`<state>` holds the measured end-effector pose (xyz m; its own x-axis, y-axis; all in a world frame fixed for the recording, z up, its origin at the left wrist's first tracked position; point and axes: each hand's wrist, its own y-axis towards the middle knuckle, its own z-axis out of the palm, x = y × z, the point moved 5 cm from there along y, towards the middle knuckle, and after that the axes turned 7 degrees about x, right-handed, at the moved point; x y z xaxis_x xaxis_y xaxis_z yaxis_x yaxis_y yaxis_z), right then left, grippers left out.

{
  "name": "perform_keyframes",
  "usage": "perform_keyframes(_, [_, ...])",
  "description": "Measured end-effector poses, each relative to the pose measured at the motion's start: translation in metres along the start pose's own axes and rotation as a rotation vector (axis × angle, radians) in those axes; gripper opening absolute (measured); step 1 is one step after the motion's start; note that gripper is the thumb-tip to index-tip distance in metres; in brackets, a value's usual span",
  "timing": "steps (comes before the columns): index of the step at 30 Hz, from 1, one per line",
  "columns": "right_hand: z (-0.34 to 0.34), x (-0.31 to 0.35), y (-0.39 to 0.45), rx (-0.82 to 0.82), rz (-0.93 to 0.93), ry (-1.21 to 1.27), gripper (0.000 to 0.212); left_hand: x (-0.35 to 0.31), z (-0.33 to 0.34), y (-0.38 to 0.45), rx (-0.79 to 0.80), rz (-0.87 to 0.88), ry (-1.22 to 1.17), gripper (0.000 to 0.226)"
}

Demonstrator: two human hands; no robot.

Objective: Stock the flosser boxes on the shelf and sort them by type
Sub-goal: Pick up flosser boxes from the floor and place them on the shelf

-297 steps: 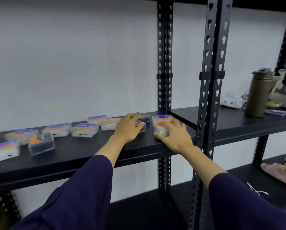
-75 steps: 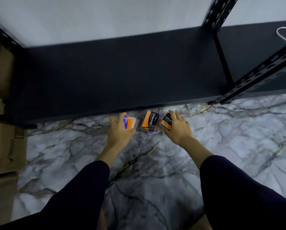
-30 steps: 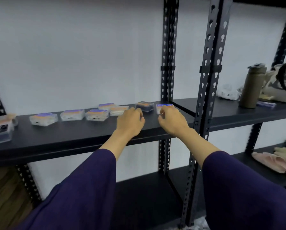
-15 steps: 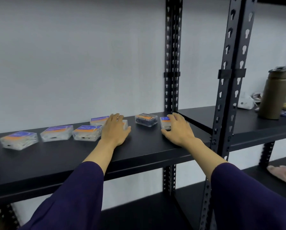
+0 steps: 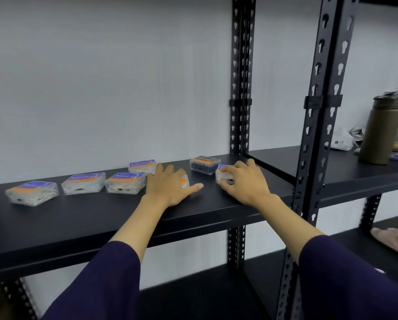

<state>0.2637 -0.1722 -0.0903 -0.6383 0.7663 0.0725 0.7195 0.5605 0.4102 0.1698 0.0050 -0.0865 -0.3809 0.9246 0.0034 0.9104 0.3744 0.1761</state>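
Observation:
Several clear flosser boxes with blue and orange labels lie in a row on the black shelf: one at the far left, a second beside it, one marked Round and one behind it. A dark charcoal box sits further right. My left hand rests flat over a box that shows only an orange corner, thumb stretched out to the right. My right hand grips a clear blue-labelled box on the shelf near the upright.
Black perforated uprights stand just right of my right hand. The neighbouring shelf bay holds an olive bottle and a white packet. A pinkish item lies on the lower right shelf. A white wall backs the shelf.
After the boxes were picked up from the floor, both hands came up to the shelf. Since half a second ago they stay on their boxes; my left thumb has spread out to the right.

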Motion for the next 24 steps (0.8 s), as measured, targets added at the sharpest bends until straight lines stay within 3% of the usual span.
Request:
perform_keyframes(5, [-0.007, 0.005, 0.000, -0.029, -0.057, -0.002, 0.057, -0.006, -0.004, -0.022, 0.047, 0.025, -0.036, 0.086])
perform_keyframes(10, [0.001, -0.001, 0.006, 0.160, 0.039, 0.132, 0.083, -0.005, -0.004, -0.031, 0.024, 0.024, -0.055, 0.084])
perform_keyframes(14, [-0.002, 0.003, 0.002, 0.167, 0.039, 0.034, 0.081, -0.004, -0.005, -0.035, 0.037, 0.027, -0.085, 0.082])
perform_keyframes(21, [-0.018, 0.016, -0.029, 0.264, 0.015, 0.056, 0.071, 0.004, -0.013, -0.058, 0.241, 0.104, -0.145, 0.072])
perform_keyframes(24, [-0.033, 0.029, -0.061, 0.302, -0.016, 0.148, 0.071, 0.007, -0.019, -0.089, 0.210, 0.101, -0.197, 0.065])
